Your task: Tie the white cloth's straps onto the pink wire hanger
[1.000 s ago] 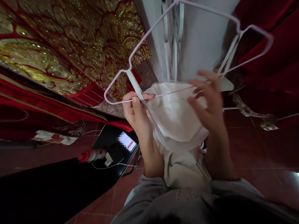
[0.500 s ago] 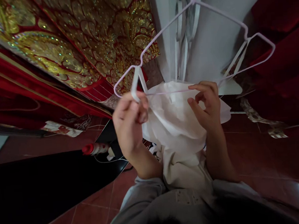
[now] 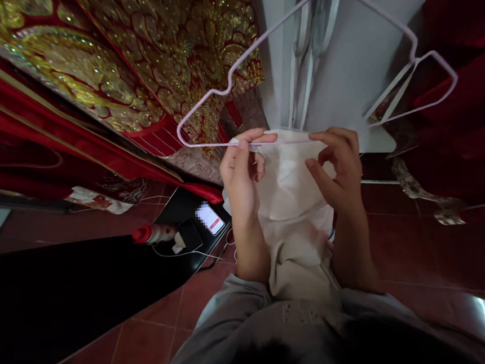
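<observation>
A pale pink hanger (image 3: 270,35) spans the upper middle, its hook cut off at the top. My left hand (image 3: 244,173) pinches the lower bar, thumb in front, beside a bit of white cloth. Around the same bar, further right, the fingers of my right hand (image 3: 340,165) are curled, with the thumb held apart. A white garment (image 3: 289,183) hangs below the bar between both hands, its top edge near my left fingertips. One white strap (image 3: 396,92) loops over the hanger's right notch; the left notch is bare.
Gold-sequined red garments (image 3: 172,52) hang at the left, dark red cloth (image 3: 468,145) at the right. A black table (image 3: 66,299) at lower left carries a red-capped bottle (image 3: 156,234), a lit phone (image 3: 212,218) and a cable. Behind the hanger stands a pale panel (image 3: 366,41).
The white strap has come off the hanger's left notch. My left hand has moved right and up onto the lower bar. The hanger has tilted slightly, and the phone has come into view.
</observation>
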A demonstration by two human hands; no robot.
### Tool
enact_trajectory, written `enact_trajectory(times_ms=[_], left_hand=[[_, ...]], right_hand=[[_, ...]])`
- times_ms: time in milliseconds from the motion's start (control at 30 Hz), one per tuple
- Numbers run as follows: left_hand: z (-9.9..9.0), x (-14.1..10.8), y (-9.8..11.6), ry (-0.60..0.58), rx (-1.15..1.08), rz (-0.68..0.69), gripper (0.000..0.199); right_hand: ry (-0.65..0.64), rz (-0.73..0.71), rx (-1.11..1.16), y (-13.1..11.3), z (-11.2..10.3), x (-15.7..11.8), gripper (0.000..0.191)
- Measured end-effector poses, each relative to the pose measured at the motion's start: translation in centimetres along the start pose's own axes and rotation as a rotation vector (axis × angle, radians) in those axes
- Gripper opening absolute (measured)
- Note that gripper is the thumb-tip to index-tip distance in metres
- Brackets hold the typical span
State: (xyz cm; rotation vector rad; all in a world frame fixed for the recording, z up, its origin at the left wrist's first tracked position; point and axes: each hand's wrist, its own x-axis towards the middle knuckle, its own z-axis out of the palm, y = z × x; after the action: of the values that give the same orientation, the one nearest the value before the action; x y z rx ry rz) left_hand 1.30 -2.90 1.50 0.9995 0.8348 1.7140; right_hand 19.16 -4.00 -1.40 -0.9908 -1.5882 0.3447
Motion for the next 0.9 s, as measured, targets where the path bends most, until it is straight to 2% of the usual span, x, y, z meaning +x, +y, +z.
enact_trajectory(times_ms=[67,133,167,200,267,333,433,567,633,733,800,900], left_hand=[[1.0,-0.1,0.2,0.006,-0.047,0.05,0.033],[1.0,0.0,0.2,-0.007,-0.062,0.07,0.034],[0.9,0.1,0.2,-0.018,-0.063,0.067,0.034],[0.7,0.1,0.1,-0.024,-0.062,0.061,0.035],[0.4,0.1,-0.1,-0.024,-0.052,0.048,0.036],[0.4,0.1,-0.2,-0.021,-0.03,0.039,0.037],[0.5,0.0,-0.2,-0.001,-0.001,0.027,0.037],[0.5,0.1,-0.2,0.008,0.017,0.035,0.037],[0.4,0.2,-0.2,0.009,0.032,0.049,0.038],[0.2,0.4,-0.4,0.03,0.044,0.066,0.04],[0.0,0.6,-0.5,0.036,0.046,0.074,0.041],[-0.2,0.7,-0.5,0.032,0.043,0.08,0.041]], right_hand=[[0.172,-0.02,0.046,0.4,-0.2,-0.1,0.031],[0.461,-0.022,0.083,1.1,-0.8,0.0,0.027],[0.582,-0.004,0.098,1.5,-1.2,0.1,0.028],[0.649,0.037,0.122,1.8,-1.7,0.3,0.033],[0.617,0.171,0.201,2.2,-2.6,0.9,0.037],[0.552,0.321,0.289,2.2,-3.2,1.6,0.03],[0.538,0.428,0.309,1.9,-3.7,2.5,0.021],[0.394,0.359,0.219,1.2,-3.8,2.4,0.007],[0.367,0.267,0.172,0.5,-3.9,2.0,0.015],[0.397,0.155,0.089,-0.4,-4.1,1.9,0.023],[0.39,0.159,0.052,-0.7,-4.0,2.8,0.022],[0.352,0.261,0.084,-0.3,-4.0,5.6,0.028]])
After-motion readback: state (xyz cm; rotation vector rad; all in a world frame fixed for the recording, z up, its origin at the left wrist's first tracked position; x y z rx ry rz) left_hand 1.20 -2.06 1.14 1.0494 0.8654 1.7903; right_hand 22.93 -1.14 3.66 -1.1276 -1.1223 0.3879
